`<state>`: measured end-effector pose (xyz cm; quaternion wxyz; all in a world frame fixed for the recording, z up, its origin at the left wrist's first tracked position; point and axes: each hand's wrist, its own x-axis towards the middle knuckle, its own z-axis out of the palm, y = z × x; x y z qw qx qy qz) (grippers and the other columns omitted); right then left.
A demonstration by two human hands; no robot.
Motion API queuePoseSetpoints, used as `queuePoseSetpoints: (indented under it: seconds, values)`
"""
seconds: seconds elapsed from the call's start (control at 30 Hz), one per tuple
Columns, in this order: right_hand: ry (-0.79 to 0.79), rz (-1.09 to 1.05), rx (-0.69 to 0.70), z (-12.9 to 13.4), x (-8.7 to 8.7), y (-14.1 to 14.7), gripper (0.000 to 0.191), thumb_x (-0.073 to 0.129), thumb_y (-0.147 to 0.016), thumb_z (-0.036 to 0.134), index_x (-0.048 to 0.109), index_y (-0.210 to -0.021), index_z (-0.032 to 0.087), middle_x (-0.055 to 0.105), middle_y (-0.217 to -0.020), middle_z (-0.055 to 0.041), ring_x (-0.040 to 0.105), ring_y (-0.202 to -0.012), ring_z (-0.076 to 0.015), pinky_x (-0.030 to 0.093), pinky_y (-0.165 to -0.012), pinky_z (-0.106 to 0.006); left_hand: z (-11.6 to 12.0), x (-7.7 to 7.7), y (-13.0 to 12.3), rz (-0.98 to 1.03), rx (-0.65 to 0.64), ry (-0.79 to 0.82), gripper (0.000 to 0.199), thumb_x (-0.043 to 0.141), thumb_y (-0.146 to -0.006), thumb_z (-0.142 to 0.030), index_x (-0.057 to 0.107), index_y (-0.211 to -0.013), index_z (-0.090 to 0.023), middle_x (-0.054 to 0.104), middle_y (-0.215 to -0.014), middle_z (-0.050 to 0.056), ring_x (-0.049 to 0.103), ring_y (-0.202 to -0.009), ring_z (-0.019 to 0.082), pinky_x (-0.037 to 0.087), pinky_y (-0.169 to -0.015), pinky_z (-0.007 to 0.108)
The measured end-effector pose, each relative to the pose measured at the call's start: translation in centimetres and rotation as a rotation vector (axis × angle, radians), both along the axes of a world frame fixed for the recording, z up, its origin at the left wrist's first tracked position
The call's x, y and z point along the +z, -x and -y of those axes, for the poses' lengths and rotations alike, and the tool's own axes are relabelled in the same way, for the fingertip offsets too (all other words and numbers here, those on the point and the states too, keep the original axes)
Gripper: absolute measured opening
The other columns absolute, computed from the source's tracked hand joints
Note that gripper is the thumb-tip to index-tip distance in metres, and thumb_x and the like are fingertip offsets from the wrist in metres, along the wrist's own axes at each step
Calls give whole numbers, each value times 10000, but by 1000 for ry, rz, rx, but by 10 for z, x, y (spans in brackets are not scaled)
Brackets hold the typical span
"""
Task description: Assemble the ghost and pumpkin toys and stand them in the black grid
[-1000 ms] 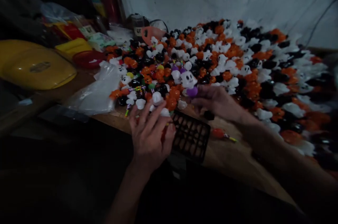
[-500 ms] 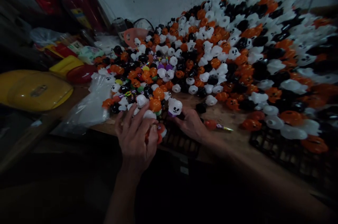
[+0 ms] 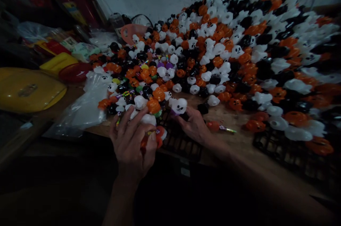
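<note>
My right hand (image 3: 195, 126) is closed on a white skull-faced toy head (image 3: 179, 106) with a purple base, pinched upright between thumb and fingers. My left hand (image 3: 133, 140) curls palm down around several small orange and white toy heads; an orange one (image 3: 160, 134) pokes out past the thumb, and the palm hides the rest. Just beyond its fingertips lie an orange pumpkin head (image 3: 153, 105) with a green base and a white head (image 3: 140, 102). To the right of my right hand, an orange head on a shiny patterned tube (image 3: 222, 128) lies on the wooden table.
A large heap of orange, white and black toy heads (image 3: 218, 48) covers the table to the back and right. Dark slatted trays (image 3: 183, 144) lie at the front edge. Clear plastic bags (image 3: 85, 101), a yellow helmet-like object (image 3: 32, 89) and a fire extinguisher (image 3: 77, 2) are on the left.
The skull-faced head in my right hand has shifted slightly right and tilted. My left hand has moved a little left and down in view, with its thumb still against the orange heads.
</note>
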<state>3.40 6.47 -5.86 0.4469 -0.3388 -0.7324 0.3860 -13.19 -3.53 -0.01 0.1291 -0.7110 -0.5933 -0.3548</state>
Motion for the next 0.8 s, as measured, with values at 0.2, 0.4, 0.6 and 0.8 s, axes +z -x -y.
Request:
queuePoseSetpoints:
  seconds: [0.2,0.4,0.6,0.8]
  values:
    - [20,-83,-26,-6,5,-2,209,614,-849,258,626,-1039,170,677,-1001,-30,614,-920,-180,480,-836,-289,-3,2,3,-7,-47,-16,103,513,-806,-197,615,-797,-182,619,-1239,115,455,-1272,339,253,-1061,604]
    - [94,-151,62,-4,12,-5,209,607,-875,296,658,-1048,189,677,-1000,-18,611,-927,-170,475,-848,-294,0,4,2,1,-52,-4,61,565,-778,-215,599,-810,-175,609,-1249,135,450,-1272,360,256,-1057,619]
    - [156,-210,52,0,17,-3,160,655,-831,288,679,-939,172,685,-899,0,620,-835,-156,493,-756,-258,2,3,6,-85,-47,24,202,674,-712,-285,583,-865,-190,580,-1290,122,419,-1296,371,258,-1072,605]
    - [167,-185,51,-2,15,-5,191,632,-835,259,670,-989,151,686,-945,-21,623,-875,-171,488,-789,-272,2,6,7,-133,-39,85,165,663,-727,-255,567,-855,-215,552,-1325,91,396,-1318,357,246,-1091,593]
